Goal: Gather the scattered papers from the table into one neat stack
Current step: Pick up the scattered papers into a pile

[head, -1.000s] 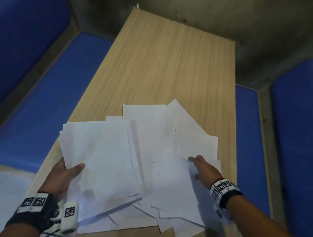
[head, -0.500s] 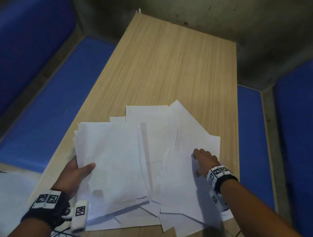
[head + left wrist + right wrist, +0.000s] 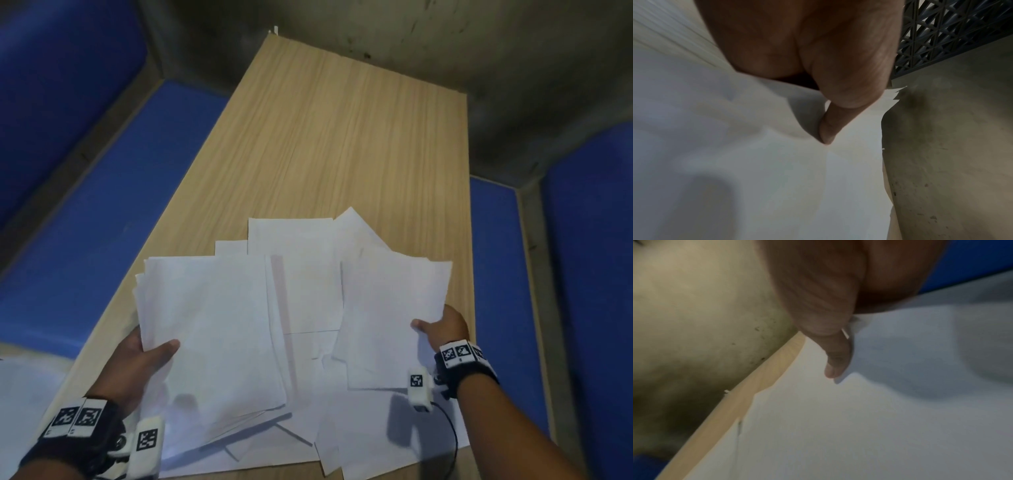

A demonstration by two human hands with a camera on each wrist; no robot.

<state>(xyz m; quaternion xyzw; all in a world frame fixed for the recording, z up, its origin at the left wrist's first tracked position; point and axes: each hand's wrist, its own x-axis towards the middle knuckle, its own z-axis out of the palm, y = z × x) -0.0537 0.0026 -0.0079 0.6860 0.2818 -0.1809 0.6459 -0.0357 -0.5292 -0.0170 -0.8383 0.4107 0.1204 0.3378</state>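
Note:
White papers lie overlapped on the near end of a wooden table. My left hand grips a stack of several sheets at its left edge, thumb on top, fingers underneath; the left wrist view shows the thumb pressed on the stack. My right hand pinches the right edge of another sheet, thumb on top, raising it off the pile. In the right wrist view the thumb lies on that sheet. Loose sheets stay flat beneath and between both hands.
Blue padded benches run along both long sides of the table, the right one close to my right hand. A stained grey wall stands behind the far end. The table's right edge is just beyond the papers.
The left hand's stack shifted right toward the centre. The right hand went from resting on top of the papers to their right edge and now pinches a sheet, lifting it.

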